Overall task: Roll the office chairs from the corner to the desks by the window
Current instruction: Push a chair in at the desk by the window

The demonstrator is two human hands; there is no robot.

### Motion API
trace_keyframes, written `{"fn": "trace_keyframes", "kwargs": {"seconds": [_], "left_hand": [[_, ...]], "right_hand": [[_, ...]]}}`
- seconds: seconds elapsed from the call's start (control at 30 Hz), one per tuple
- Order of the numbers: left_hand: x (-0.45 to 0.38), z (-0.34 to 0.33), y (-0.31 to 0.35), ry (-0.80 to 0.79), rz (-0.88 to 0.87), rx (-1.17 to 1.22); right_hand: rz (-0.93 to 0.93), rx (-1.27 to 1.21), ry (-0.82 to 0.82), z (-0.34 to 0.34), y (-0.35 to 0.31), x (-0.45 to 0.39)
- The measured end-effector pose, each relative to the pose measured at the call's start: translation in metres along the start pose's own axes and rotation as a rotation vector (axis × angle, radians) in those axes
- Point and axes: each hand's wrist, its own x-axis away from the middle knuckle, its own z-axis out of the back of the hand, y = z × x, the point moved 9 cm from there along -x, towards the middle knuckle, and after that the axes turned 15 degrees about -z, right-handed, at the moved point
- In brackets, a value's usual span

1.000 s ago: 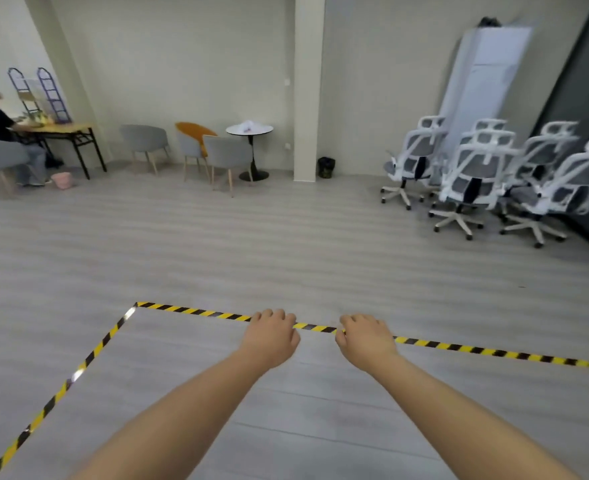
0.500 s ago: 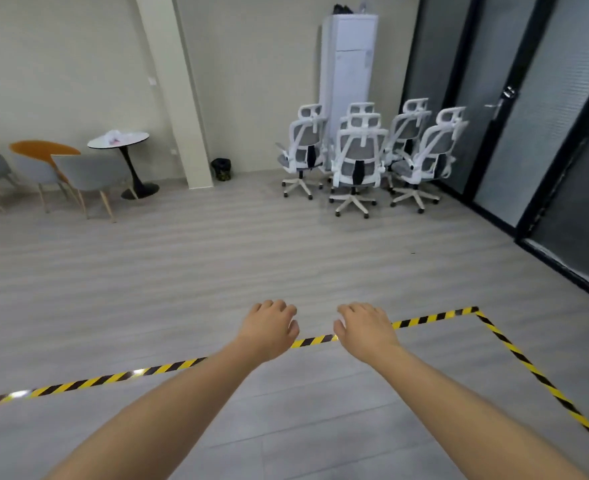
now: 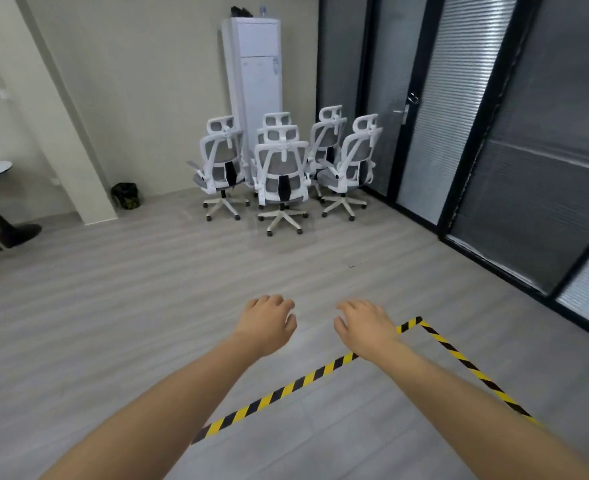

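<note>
Both bare forearms reach forward from the bottom of the head view, converging toward the middle of the frame. The left hand [image 3: 267, 323] is held palm down, back of the hand facing up, its fingers loosely curled downward and its thumb pointing in toward the other hand. The right hand [image 3: 367, 327] is likewise palm down, its fingers slightly spread and bent at the knuckles, its thumb angled inward. The two hands are level with each other, near but apart, a clear gap between the thumbs. Neither hand holds or touches anything; both hover in the air with wrists straight.
</note>
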Motion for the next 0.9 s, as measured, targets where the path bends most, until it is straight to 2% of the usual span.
{"fn": "trace_keyframes", "kwargs": {"seconds": [0.23,0.4,0.63,0.9], "left_hand": [[-0.191,-0.015,-0.068,-0.002,-0.022,-0.041],[-0.308,-0.005,-0.137,-0.023,0.069,-0.049],[-0.456,-0.003,-0.223,-0.005,0.113,-0.015],[-0.645,-0.026,-0.366,-0.011,0.116,0.018]], "right_hand": [[-0.016,0.007,-0.018,-0.01,0.043,-0.194],[0.017,0.034,-0.015,0.011,0.058,-0.34],[0.049,0.05,-0.001,0.018,0.052,-0.526],[0.039,0.036,-0.015,-0.004,0.026,-0.758]]}}
